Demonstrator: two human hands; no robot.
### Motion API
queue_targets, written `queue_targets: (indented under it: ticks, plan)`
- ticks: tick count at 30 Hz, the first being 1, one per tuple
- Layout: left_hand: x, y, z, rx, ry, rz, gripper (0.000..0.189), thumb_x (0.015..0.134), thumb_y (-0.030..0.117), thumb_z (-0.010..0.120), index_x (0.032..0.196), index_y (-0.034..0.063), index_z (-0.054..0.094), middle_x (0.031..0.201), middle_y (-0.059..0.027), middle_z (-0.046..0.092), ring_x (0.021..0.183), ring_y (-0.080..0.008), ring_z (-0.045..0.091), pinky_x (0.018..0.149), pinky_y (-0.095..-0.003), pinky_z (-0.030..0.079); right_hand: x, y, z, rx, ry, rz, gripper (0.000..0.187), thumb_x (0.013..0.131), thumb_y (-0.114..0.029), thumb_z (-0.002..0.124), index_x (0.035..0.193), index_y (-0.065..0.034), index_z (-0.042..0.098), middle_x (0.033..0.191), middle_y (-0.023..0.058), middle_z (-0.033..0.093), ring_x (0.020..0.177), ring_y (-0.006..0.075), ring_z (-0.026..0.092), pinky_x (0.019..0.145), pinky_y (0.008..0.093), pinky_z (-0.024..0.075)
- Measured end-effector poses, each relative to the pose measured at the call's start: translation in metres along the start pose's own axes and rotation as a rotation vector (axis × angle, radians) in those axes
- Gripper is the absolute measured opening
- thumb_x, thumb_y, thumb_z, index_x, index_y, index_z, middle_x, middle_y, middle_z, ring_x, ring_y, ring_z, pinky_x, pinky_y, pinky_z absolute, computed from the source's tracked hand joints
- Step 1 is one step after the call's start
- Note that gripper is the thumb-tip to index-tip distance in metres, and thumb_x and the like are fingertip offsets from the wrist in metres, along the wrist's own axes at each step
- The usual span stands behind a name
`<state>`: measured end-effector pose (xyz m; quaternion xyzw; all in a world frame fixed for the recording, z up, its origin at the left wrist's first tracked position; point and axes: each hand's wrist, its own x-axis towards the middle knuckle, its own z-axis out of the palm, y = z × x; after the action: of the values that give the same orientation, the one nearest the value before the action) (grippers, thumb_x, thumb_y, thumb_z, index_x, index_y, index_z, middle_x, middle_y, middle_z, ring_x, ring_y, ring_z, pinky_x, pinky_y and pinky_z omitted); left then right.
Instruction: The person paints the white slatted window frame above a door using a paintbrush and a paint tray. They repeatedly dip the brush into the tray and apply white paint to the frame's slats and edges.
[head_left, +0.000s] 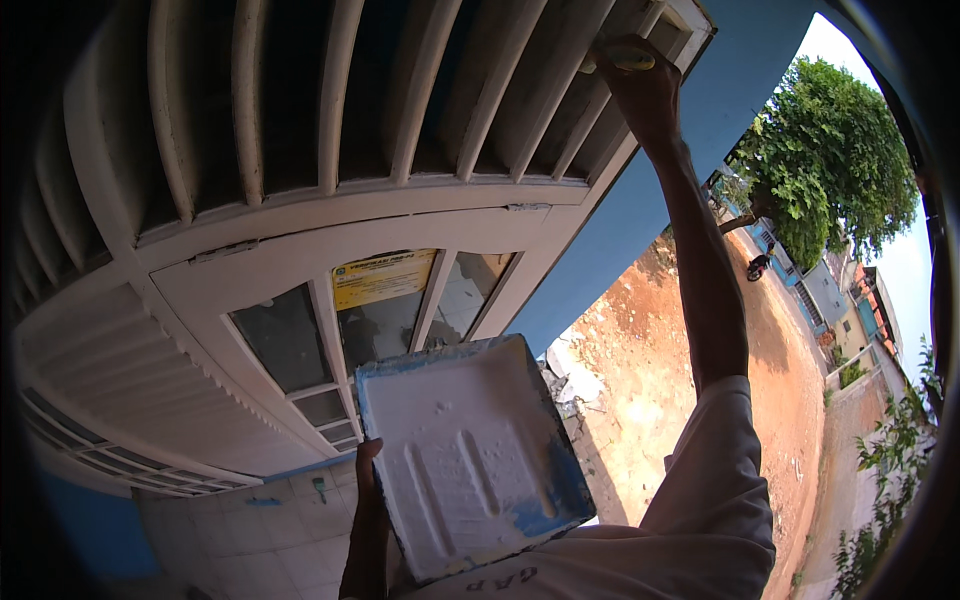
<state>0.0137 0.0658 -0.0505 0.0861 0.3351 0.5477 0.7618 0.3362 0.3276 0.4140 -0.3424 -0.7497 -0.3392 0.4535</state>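
My left hand (367, 459) grips the left rim of a paint tray (465, 442), thumb over the edge. White paint coats the tray's ribbed bed, and blue paint marks its rim and lower right corner. My right arm reaches up to the far right end of a row of white slats (499, 90) above a window. There my right hand (649, 82) is closed around a handle (630, 58) with a yellowish end, likely a paintbrush's. Its working end is hidden by the hand and slats.
Below the slats is a hinged white window frame (480, 225) with glass panes and a yellow printed notice (386, 277). A blue wall (600, 232) adjoins it. On the tiled floor (277, 540) lie a brush (320, 489) and a blue scrap (262, 502). A motorcycle rider (760, 264) is outside.
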Motion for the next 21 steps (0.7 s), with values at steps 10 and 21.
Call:
queue_targets:
  ticks: [10,21]
  plan:
    - [-0.005,-0.003,0.005,0.154,0.117,0.071,0.038,0.087,0.034,0.062,0.115,0.0077,0.062,0.100,-0.0070,0.063,0.093,-0.0211,0.063,0.083,-0.0371,0.053,-0.020,-0.033,-0.012,-0.003,0.071,-0.036,0.019,0.084,-0.016,0.077,0.097,-0.0064,0.069,0.098,0.0094,0.072,0.080,0.0259,0.074,0.070,0.0359,0.0600]
    - [-0.006,-0.001,0.010,0.081,0.074,0.015,0.044,0.089,0.035,0.059,0.121,0.0059,0.060,0.104,-0.0081,0.063,0.094,-0.0225,0.063,0.085,-0.0374,0.053,-0.042,-0.053,-0.055,0.056,-0.049,0.167,0.012,0.091,-0.013,0.074,0.101,-0.0066,0.073,0.095,0.0075,0.073,0.084,0.0183,0.073,0.076,0.0316,0.0582]
